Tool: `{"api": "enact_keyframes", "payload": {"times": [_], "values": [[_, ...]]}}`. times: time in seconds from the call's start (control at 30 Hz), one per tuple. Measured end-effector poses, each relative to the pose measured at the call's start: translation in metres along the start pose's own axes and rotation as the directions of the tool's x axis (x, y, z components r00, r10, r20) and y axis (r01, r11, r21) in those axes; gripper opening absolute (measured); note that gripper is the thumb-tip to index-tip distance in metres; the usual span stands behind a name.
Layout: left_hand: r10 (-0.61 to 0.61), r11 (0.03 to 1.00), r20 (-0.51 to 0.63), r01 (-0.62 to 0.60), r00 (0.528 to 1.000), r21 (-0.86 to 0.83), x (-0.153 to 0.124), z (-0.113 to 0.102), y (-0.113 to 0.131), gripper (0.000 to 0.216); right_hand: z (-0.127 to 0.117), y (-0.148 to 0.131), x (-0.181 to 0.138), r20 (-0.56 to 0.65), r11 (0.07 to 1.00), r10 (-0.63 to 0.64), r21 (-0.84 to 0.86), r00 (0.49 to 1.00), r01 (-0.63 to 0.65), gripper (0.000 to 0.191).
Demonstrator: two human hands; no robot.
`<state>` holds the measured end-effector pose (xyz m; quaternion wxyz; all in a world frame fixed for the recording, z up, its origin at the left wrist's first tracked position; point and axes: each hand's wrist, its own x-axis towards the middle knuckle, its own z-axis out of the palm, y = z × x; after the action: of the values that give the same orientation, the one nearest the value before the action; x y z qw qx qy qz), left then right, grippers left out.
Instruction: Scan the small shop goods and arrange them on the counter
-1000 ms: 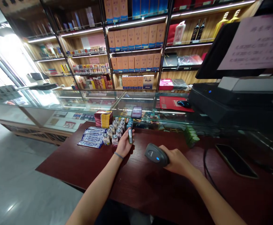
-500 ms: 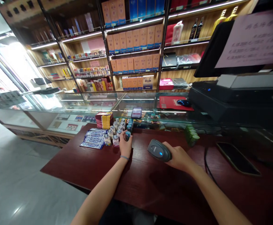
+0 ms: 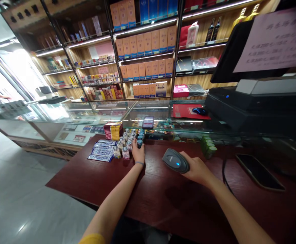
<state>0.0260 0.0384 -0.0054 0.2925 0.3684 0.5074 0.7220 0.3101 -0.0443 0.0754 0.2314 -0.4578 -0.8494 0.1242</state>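
My right hand (image 3: 197, 168) is wrapped round the grip of a dark grey barcode scanner (image 3: 176, 160), raised above the table with a blue light on its top. My left hand (image 3: 139, 155) has its thumb and fingers about a small blue-topped container (image 3: 139, 143), the front one of a row of similar containers. Just left of that hand stand several small clear jars (image 3: 126, 153) with silvery lids and pale contents. Beyond them is a stack of red and yellow packets (image 3: 113, 130). Flat blue-and-white sachets (image 3: 100, 151) lie overlapping at the left.
The dark red wooden table (image 3: 97, 183) meets a glass display counter (image 3: 158, 113). Green-topped containers (image 3: 208, 147), a phone (image 3: 260, 171) and a black cable (image 3: 224, 171) are on the right. A monitor (image 3: 229, 51) rises behind, with a red mat (image 3: 183, 112) and mouse (image 3: 199, 111) nearby.
My left hand has set the blue-topped container down at the near end of its row, fingers still round it. The scanner has shifted slightly right in my right hand.
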Motion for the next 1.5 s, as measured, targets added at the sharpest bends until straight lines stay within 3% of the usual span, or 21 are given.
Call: {"api": "enact_keyframes", "payload": {"times": [0.13,0.27,0.5,0.67,0.97,1.17,1.3,1.5], "values": [[-0.031,0.998,0.001,0.031,1.0,0.047,0.006,0.007,-0.005,0.071,0.0,0.003,0.0,-0.011,1.0,0.014,-0.016,1.0,-0.015,0.035],[-0.028,0.994,-0.017,0.03,0.999,0.109,0.011,0.009,-0.009,0.065,-0.002,0.007,-0.001,-0.024,1.0,0.028,-0.008,0.999,-0.028,0.037],[0.016,0.996,-0.034,-0.013,0.999,0.091,0.015,0.009,-0.013,0.055,-0.005,0.009,-0.001,-0.063,0.999,0.043,0.002,0.997,-0.043,0.039],[-0.01,0.996,-0.017,0.011,1.0,0.085,0.013,0.01,-0.007,0.064,-0.006,0.01,-0.001,-0.091,0.998,0.055,-0.007,0.994,-0.056,0.041],[-0.007,0.989,0.074,-0.004,0.997,0.147,-0.006,-0.001,-0.005,0.09,-0.009,0.012,-0.002,-0.104,0.995,0.05,0.087,0.993,-0.041,0.042],[0.057,0.99,-0.013,-0.055,0.998,0.127,-0.034,-0.006,-0.003,0.081,-0.017,0.022,-0.002,-0.212,0.982,0.148,0.151,0.966,-0.117,0.044],[0.153,0.953,0.121,-0.179,0.981,0.244,-0.057,0.021,0.009,0.07,-0.038,0.039,-0.009,-0.387,0.95,0.299,0.206,0.872,-0.235,0.047],[0.198,0.955,0.442,-0.274,0.875,0.115,-0.099,0.105,0.014,0.062,-0.072,0.077,-0.033,-0.587,0.904,0.408,0.369,0.699,-0.218,0.046]]}}
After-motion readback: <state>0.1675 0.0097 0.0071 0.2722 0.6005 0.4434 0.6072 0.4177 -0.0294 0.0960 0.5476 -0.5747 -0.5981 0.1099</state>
